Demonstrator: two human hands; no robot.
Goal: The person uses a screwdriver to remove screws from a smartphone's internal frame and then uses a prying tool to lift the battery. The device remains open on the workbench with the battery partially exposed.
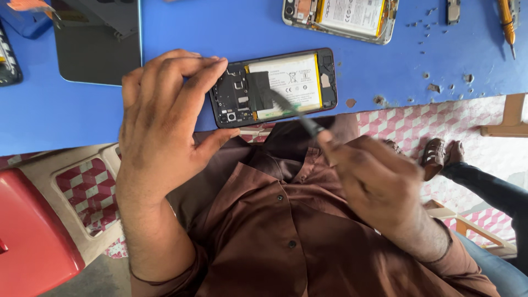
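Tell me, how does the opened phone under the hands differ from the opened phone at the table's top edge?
The near phone lies whole in view, gripped by the left hand while the right hand works a tool on it. The far phone is untouched, cut off by the picture's edge, with a pale frame rather than black. Both show white batteries.

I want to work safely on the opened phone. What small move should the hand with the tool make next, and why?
Probably ease the thin tool gently along under the dark flap beside the battery. Its tip already meets that flap, the left hand pins the opened phone at its end on the blue table, and the right hand grips the tool.
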